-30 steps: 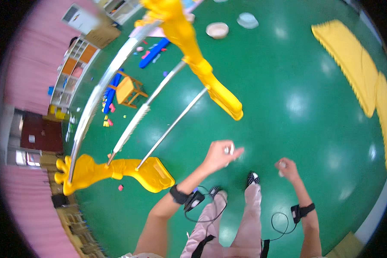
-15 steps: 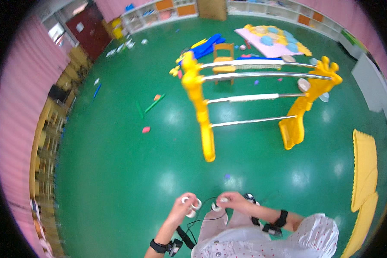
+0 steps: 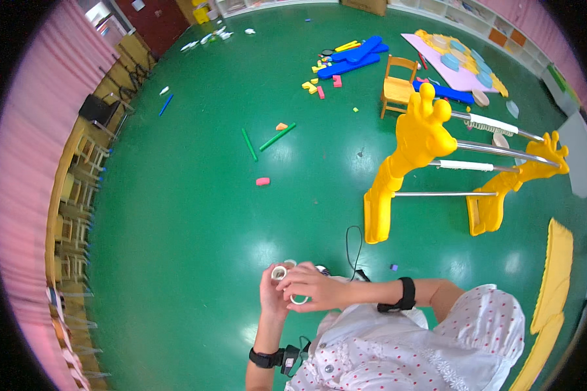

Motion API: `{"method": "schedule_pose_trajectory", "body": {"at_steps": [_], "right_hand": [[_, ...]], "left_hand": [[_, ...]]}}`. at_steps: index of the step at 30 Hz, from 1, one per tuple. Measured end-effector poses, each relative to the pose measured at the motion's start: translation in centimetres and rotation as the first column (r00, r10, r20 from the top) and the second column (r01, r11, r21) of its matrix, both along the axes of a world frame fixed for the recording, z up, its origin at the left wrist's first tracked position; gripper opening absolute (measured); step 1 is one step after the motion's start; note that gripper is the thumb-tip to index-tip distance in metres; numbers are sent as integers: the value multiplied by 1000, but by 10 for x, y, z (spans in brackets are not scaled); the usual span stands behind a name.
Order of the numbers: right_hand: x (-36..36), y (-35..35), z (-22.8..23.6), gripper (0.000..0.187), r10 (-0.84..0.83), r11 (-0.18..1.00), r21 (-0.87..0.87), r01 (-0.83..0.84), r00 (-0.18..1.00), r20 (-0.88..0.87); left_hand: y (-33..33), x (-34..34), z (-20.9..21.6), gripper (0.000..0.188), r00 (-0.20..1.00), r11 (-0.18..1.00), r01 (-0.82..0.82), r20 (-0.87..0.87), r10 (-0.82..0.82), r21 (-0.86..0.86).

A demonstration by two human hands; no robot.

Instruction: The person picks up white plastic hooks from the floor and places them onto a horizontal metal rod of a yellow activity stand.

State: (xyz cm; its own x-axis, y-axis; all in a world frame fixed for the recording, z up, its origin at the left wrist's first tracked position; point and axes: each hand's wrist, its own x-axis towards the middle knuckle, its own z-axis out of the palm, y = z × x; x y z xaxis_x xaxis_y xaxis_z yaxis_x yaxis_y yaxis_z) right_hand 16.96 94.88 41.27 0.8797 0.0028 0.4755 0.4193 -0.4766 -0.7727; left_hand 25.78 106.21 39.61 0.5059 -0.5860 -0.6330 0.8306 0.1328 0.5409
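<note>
The yellow rack now lies farther right. Left hand and right hand, fingers clamped, steady small white rings near the chest.

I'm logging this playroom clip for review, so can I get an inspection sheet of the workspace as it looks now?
Surface: glossy green floor with light glare.
Job's things: small white rings, held in front of the chest.
Clutter: green sticks, pink block, blue and yellow foam pieces, scattered apart.
Hands: left hand and right hand together on the rings; black wristbands on both.
Cables: black cable looping on the floor.
Surroundings: yellow rack with metal bars, wooden chair, pink walls.
</note>
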Motion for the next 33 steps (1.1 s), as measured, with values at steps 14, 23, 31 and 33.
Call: {"method": "schedule_pose_trajectory", "body": {"at_steps": [14, 23, 31, 33], "right_hand": [[143, -237, 85, 21, -281, 359, 904, 231, 951, -131], [121, -436, 115, 38, -455, -360, 905, -226, 889, 41], [74, -568, 103, 28, -797, -210, 977, 34, 572, -192], [63, -589, 85, 24, -857, -290, 924, 250, 361, -367]], "left_hand": [[-296, 190, 60, 12, 851, 827, 483, -69, -521, -289], [-560, 216, 94, 12, 576, 546, 788, 28, -817, -285], [-768, 183, 103, 9, -32, -55, 983, 132, -991, -174], [-812, 184, 103, 12, -164, -186, 981, 259, -952, -63]]}}
